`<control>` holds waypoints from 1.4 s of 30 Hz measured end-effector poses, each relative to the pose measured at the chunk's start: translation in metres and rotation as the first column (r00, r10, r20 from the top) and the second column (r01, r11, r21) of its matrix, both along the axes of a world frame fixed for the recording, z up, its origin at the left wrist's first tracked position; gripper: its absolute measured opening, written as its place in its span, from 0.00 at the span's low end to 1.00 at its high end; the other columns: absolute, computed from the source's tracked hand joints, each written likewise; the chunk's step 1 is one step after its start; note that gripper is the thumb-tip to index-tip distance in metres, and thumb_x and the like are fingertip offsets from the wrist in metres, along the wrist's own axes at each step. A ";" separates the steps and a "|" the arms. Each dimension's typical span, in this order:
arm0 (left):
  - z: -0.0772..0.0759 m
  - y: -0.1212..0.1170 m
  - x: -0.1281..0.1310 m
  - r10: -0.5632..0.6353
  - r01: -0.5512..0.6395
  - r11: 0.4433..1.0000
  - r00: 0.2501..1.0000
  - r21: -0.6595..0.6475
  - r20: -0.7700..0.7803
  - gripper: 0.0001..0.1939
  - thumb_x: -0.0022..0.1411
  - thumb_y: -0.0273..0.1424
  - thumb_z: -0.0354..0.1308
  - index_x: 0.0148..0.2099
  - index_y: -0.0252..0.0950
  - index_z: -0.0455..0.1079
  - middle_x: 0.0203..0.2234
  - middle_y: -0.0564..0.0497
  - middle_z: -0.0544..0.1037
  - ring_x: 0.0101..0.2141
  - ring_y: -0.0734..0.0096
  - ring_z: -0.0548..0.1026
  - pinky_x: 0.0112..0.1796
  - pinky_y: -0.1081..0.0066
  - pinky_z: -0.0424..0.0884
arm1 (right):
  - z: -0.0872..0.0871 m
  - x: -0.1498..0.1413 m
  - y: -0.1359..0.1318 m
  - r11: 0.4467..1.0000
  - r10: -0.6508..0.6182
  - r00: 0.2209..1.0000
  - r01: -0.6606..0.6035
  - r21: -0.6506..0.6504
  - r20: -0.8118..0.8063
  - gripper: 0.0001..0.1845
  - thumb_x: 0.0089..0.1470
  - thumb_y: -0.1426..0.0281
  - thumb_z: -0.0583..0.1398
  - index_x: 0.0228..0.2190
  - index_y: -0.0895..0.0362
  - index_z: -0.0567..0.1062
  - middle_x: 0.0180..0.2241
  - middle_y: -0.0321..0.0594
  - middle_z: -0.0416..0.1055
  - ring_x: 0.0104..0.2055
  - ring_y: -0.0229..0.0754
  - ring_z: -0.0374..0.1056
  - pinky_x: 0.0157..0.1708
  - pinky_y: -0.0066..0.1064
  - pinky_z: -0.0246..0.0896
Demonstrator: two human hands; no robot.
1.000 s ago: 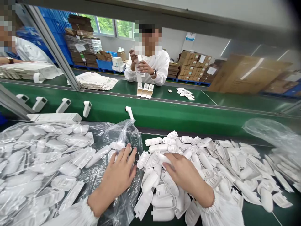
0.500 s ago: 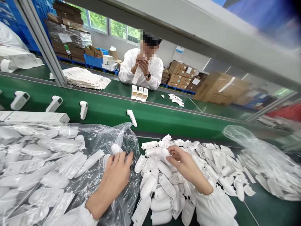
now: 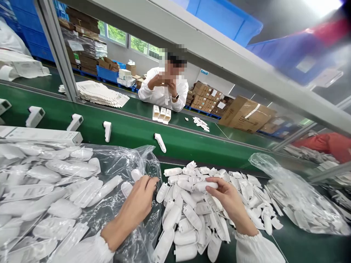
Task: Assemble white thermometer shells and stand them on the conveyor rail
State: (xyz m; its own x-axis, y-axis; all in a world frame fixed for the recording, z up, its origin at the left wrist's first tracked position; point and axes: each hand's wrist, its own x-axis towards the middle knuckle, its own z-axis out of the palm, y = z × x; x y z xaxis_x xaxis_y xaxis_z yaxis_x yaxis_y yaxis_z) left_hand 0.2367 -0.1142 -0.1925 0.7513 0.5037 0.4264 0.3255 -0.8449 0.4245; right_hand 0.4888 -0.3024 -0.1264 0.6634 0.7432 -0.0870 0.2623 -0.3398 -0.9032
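Observation:
My right hand (image 3: 229,195) pinches a white plastic shell (image 3: 205,186), an elongated rounded cover, between thumb and fingers. It is held just over a loose pile of similar white shells (image 3: 189,217). To the left, my left hand (image 3: 139,195) is bent over the edge of a clear plastic bag (image 3: 109,157), its fingers curled. Its fingertips are partly hidden, so what they hold, if anything, does not show. Two white shells lie by its fingers, and many more fill the bag's left side.
White handheld thermometer-like devices (image 3: 159,142) lie spaced along the green conveyor belt (image 3: 131,135). A long white box (image 3: 41,136) borders the bag. Another clear bag (image 3: 304,197) of shells lies right. Across the belt, a person in white (image 3: 164,87) sits behind small open boxes (image 3: 161,115).
The shell in my right hand has turned to lie more level, and that hand has shifted slightly right. My left hand's fingers have drawn closer together. The devices on the belt have moved right.

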 end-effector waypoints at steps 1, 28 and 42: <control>0.002 0.002 0.001 -0.003 0.004 1.000 1.000 -0.007 0.024 0.20 0.68 0.21 0.41 0.58 0.38 0.61 0.41 0.45 0.69 0.39 0.59 0.73 0.39 0.61 0.72 | -0.003 0.005 0.000 1.000 -0.006 1.000 0.006 -0.002 0.008 0.21 0.48 0.55 0.67 0.41 0.53 0.78 0.35 0.41 0.76 0.35 0.48 0.70 0.35 0.36 0.64; 0.030 0.007 0.091 -0.342 0.350 0.935 0.840 -0.061 -0.421 0.11 0.64 0.38 0.57 0.44 0.39 0.74 0.43 0.46 0.76 0.31 0.55 0.79 0.30 0.61 0.75 | -0.075 0.054 0.236 0.956 0.217 0.766 -0.042 -0.291 0.605 0.13 0.54 0.74 0.61 0.43 0.59 0.74 0.43 0.47 0.75 0.43 0.48 0.71 0.42 0.33 0.59; 0.046 0.066 0.086 0.083 -0.003 0.579 0.995 -0.815 0.056 0.12 0.61 0.43 0.55 0.34 0.40 0.69 0.24 0.53 0.70 0.24 0.67 0.70 0.23 0.72 0.65 | -0.051 0.083 0.207 0.927 0.334 0.686 -0.118 -0.355 0.646 0.20 0.65 0.64 0.56 0.55 0.61 0.70 0.51 0.52 0.72 0.52 0.50 0.69 0.49 0.34 0.60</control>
